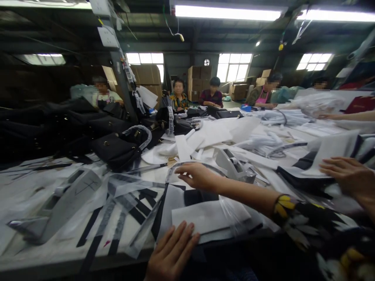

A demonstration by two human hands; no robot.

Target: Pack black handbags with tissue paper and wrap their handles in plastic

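Nearest: left hand [172, 249], fingers flat and slightly spread on the lower-left corner of a white sheet [202, 216], gripping nothing. Sheet lies over a black bag piece [159, 220] at the near edge of the table [49, 262]. Right hand [195, 174] is just beyond, above a film-wrapped handle [169, 175], thumb and fingers loosely curled with a narrow gap; can't tell if it touches the handle.

Handling, my read: press near the sheet's edge with even weight so it doesn't crease or slide; lift the handle clear of loose film before shifting anything; mind the cutter ends of the tape dispensers, one at left [73, 203], one just beyond the right hand [231, 164].

Black strips [89, 228] lie left of the sheet. Co-worker's hand [345, 173] rests on another piece at right. Farther: finished-looking black bags [114, 150], then seated co-workers [215, 95] across the table
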